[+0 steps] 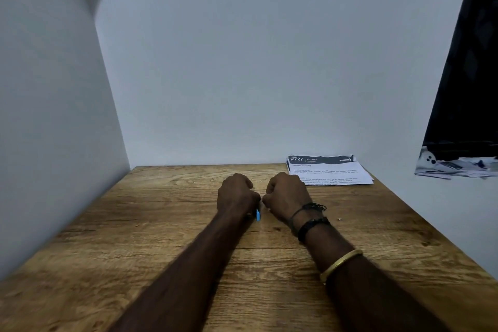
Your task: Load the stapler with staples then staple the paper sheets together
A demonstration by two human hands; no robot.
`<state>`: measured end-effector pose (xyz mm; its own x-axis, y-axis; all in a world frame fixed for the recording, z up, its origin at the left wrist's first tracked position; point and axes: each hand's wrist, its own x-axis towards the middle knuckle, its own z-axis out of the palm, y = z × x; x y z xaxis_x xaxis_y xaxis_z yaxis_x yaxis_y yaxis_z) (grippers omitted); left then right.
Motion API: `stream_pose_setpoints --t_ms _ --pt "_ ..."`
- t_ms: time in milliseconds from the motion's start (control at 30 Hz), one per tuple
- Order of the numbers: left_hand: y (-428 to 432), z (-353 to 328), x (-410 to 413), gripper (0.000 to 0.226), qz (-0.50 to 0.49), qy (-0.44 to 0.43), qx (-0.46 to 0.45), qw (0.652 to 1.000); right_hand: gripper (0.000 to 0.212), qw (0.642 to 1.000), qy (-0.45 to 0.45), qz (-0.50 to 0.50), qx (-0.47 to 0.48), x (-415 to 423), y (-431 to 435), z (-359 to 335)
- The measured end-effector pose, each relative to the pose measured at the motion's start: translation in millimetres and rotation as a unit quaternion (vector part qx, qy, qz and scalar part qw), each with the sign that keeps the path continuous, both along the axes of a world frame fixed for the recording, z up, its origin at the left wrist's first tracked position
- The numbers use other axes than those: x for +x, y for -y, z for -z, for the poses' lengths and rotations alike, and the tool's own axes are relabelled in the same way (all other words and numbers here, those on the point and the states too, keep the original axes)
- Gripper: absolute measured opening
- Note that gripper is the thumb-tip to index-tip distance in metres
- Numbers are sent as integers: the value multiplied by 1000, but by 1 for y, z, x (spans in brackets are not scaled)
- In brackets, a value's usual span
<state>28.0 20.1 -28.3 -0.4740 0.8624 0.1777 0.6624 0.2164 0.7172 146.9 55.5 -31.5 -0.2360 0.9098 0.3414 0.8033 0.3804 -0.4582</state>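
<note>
Two hands sit close together in the middle of the frame, on a wooden table (161, 224). We see only their backs.

The left hand (237, 195) is curled up tight. A small blue thing (258, 215) pokes out from under it, near the wrist, in the gap between the two hands. I think this is part of the stapler and that the left hand grips it. The bit that shows points up and down in the frame. The rest is hidden.

The right hand (287, 197) is curled too, and its knuckles almost touch the left hand. I cannot tell if it holds something, like staples, or nothing at all.

The paper sheets (330, 171) lie flat to the upper right of the hands, by the back wall. Their long side runs left to right. The right hand is the nearer one; it covers the paper's near left corner in the picture. I think the loading step is going on, and next the stapler must go up and right to the paper.

A tiny speck (340, 219) lies on the table right of the right wrist.
</note>
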Motion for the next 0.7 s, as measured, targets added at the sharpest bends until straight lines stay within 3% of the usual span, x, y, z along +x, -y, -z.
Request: stream_pose_setpoints --t_ms 300,533,700 --pt "-5 2 -2 40 5 -10 -6 1000 17 1000 8 -2 2 -1 -3 1" --pt "-6 6 -4 23 21 -41 3 999 19 1000 1 2 -1 1 -3 2" --pt "-5 13 -5 32 25 -39 31 998 24 999 -44 10 -12 6 -6 3"
